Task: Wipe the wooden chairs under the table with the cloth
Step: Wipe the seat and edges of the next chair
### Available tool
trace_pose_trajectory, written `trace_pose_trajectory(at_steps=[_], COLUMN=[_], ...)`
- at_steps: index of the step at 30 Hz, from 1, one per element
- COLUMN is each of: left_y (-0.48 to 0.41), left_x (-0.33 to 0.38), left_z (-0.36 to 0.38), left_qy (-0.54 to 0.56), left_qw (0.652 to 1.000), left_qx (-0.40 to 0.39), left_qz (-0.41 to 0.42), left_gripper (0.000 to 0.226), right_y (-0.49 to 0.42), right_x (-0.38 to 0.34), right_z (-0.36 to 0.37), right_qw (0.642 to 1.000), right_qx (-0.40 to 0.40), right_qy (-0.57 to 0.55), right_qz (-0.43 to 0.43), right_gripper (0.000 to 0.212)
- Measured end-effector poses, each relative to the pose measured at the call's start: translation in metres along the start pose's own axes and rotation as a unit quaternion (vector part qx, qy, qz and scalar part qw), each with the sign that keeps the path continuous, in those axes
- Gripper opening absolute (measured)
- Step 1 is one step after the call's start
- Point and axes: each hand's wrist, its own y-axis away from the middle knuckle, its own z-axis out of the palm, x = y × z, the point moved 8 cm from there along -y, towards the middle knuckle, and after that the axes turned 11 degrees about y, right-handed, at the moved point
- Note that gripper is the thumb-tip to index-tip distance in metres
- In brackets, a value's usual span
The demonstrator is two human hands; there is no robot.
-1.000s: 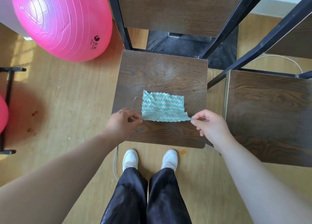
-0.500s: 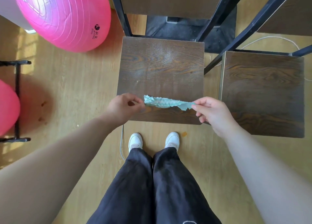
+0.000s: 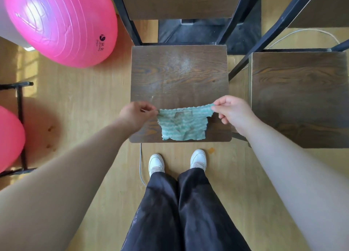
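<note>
A teal striped cloth hangs spread between my two hands above the front part of a dark wooden chair seat. My left hand pinches its upper left corner, and my right hand pinches its upper right corner. A dark smudge shows near the cloth's top. Pale dust covers the back right area of this seat. A second dark wooden chair seat stands just to the right, with black metal legs between the two.
A large pink exercise ball sits at the upper left, and another pink ball rests by a black rack at the left edge. A dark tabletop overhangs at the top. My white shoes stand on wooden floor before the chair.
The cloth lay flat on the seat a second ago. Both hands lifted its near edge and turned it over, so it now hangs toward me from the two pinched corners.
</note>
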Motion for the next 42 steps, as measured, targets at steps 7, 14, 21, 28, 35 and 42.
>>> trace_pose_trajectory(at_steps=[7,14,21,28,35,42], left_y=[-0.091,-0.098,-0.061,-0.045,-0.044,-0.035], left_x=[0.022,0.036,0.0,-0.044,-0.049,-0.036], left_z=[-0.005,-0.006,0.013,0.031,0.017,0.018], left_qy=[0.029,-0.017,-0.08,-0.095,-0.155,-0.277], left_qw=[0.998,0.997,0.996,0.995,0.982,0.945], left_qx=[0.046,0.054,0.001,-0.012,0.065,0.099], left_qz=[0.019,0.049,0.035,0.033,0.088,0.144], left_gripper=[0.011,0.01,0.007,0.003,0.035,0.066], right_y=[-0.091,-0.105,-0.068,-0.053,-0.059,-0.059], right_x=[-0.038,-0.048,0.002,0.046,0.034,0.013], right_z=[-0.007,-0.011,0.01,0.038,0.045,0.051], right_qw=[0.996,0.991,0.987,0.976,0.955,0.953], right_qx=[0.053,0.072,0.05,0.049,0.054,0.141], right_qy=[0.062,0.086,0.135,0.212,0.291,0.263], right_qz=[-0.039,-0.069,-0.064,-0.03,-0.013,0.042], right_gripper=[0.008,0.007,0.006,0.01,0.015,0.053])
